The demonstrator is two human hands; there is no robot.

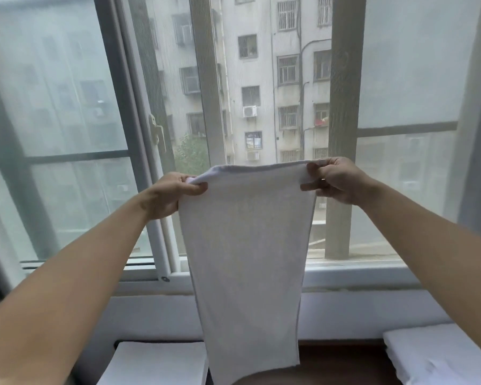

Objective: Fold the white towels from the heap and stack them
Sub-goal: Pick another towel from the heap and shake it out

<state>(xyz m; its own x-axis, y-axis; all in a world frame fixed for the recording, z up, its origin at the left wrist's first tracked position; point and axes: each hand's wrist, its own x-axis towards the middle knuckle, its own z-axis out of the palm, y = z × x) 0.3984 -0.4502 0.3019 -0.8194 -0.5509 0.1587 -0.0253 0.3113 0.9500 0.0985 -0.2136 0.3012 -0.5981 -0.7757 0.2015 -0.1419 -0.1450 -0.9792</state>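
A white towel (247, 254) hangs lengthwise in the air in front of the window, folded over along its top edge. My left hand (170, 194) pinches its upper left corner. At the upper right corner my right hand (335, 180) pinches the towel between thumb and fingers. Both arms are stretched forward at about the same height. The towel's lower end hangs just above a dark surface (342, 365). No heap is in view.
A folded white towel pile (156, 362) lies at the bottom left, and more white cloth (439, 357) lies at the bottom right. Behind them are a white window sill (358, 273) and the large window, with its handle (157, 132) on the left frame.
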